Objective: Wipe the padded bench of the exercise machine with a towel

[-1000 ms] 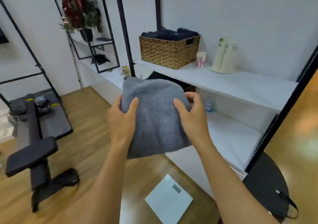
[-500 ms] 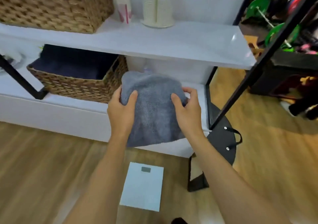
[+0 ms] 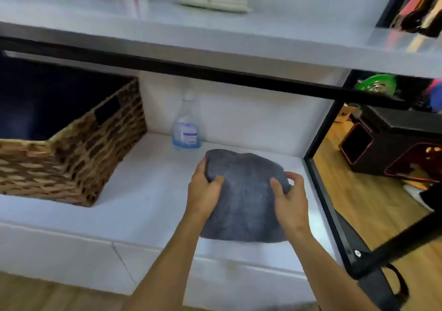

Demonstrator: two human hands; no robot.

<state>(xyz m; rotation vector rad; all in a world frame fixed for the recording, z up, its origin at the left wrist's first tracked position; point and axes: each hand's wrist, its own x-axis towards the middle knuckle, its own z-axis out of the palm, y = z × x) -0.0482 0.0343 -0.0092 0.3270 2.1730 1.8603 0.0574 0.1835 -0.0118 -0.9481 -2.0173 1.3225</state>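
Both hands are gripping the grey towel (image 3: 244,198) over the lower shelf (image 3: 148,191) of a white shelving unit. The left hand (image 3: 203,191) is pinching the towel's left edge, thumb on the near face and fingers wrapped behind. The right hand (image 3: 290,196) is clamping the right edge in the same way. The towel is hanging folded between them, its lower hem just above or touching the shelf; which one cannot be told.

A spray bottle (image 3: 186,129) is standing upright against the back wall, just behind the towel and apart from it. A wicker basket (image 3: 79,148) is sitting well to the left on the same shelf. The padded bench is not in view, so no wiping is under way at this moment.

The step in hand appears to be preparing the towel at the shelf, possibly for wetting with the spray. To do it well:

- Keep the towel folded into a flat pad, so that one clean face is presented.
- Free one hand only once the other is supporting the whole pad, or rest the pad on the shelf.
- Reach the bottle around the towel, not over it, to avoid tipping it.
- Dampen lightly; a soaked pad would likely leave the padding wet.
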